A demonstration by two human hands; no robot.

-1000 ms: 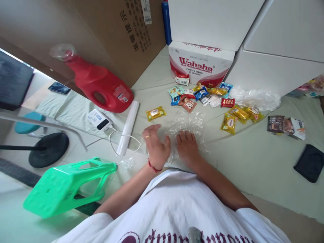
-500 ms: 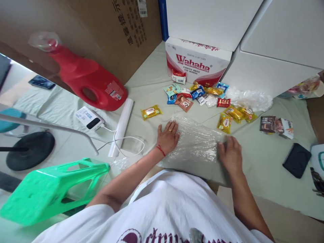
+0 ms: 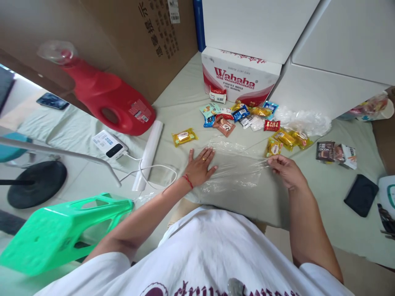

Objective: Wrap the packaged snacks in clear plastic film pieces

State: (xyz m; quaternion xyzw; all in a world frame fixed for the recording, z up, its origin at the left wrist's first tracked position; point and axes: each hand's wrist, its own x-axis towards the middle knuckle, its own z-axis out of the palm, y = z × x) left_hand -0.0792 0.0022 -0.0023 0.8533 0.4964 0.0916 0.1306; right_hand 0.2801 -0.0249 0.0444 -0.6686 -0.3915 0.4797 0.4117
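A sheet of clear plastic wrap [image 3: 236, 168] lies wrinkled on the pale green cloth in front of me. My left hand [image 3: 199, 166] rests flat on its left side, fingers spread. At the right edge, my right hand [image 3: 285, 169] pinches the film between thumb and fingers and pulls it taut into thin folds. Just beyond that hand are several yellow-wrapped snacks [image 3: 285, 139]. Another yellow packet [image 3: 184, 136] lies past my left fingertips. Farther back sits a pile of small snack packets, including a brown one [image 3: 225, 126] and a red one [image 3: 272, 125].
A white roll [image 3: 148, 156] and a power bank [image 3: 110, 144] with a white cable lie to the left, near a red jug [image 3: 114, 98] and a green stool [image 3: 61, 230]. Behind stand a Wahaba-style water carton [image 3: 240, 78] and white boxes. A black pouch [image 3: 361, 195] lies right.
My right hand has gone from resting beside the film to pinching its right edge and drawing it tight. My left hand has slid slightly left and remains flat.
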